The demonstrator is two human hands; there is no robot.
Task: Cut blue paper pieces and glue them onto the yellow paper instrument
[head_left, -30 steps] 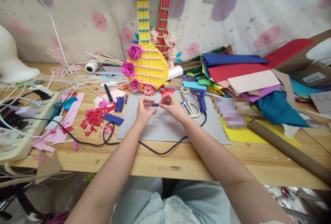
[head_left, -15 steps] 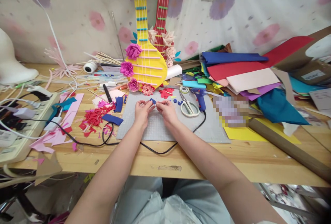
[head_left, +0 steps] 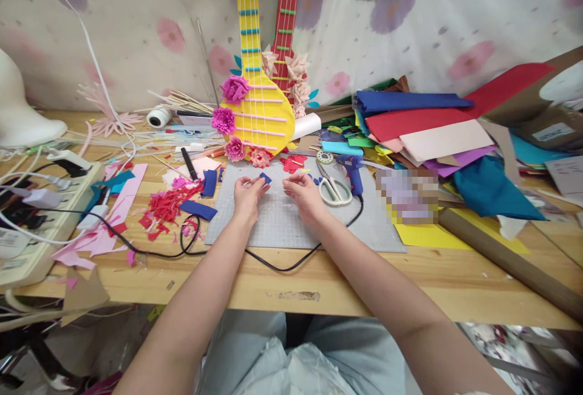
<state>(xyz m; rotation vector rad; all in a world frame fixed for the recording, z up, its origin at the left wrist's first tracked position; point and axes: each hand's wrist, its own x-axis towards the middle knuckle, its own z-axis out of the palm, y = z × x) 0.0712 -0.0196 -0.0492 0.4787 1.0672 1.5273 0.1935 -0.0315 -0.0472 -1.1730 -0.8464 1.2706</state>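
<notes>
- Head view, far left: a power strip (head_left: 50, 225) full of plugs crowds the bench (head_left: 364, 285) edge. Red scraps (head_left: 170, 203) and a looped black cable (head_left: 191, 243) lie beside the grey mat (head_left: 291, 228).
- The left hand (head_left: 248, 195) is over the mat's far part, its grip pinched on a small blue scrap (head_left: 265, 178).
- The right hand (head_left: 304, 193) is just beside it, fingers curled. I cannot tell whether its grip holds anything.
- Bare mat lies open nearer than both hands, and the yellow paper guitar (head_left: 264, 115) stands behind them.
- To the right lie scissors (head_left: 334, 191) and a glue gun (head_left: 353, 173), then piled coloured sheets (head_left: 432, 133).
</notes>
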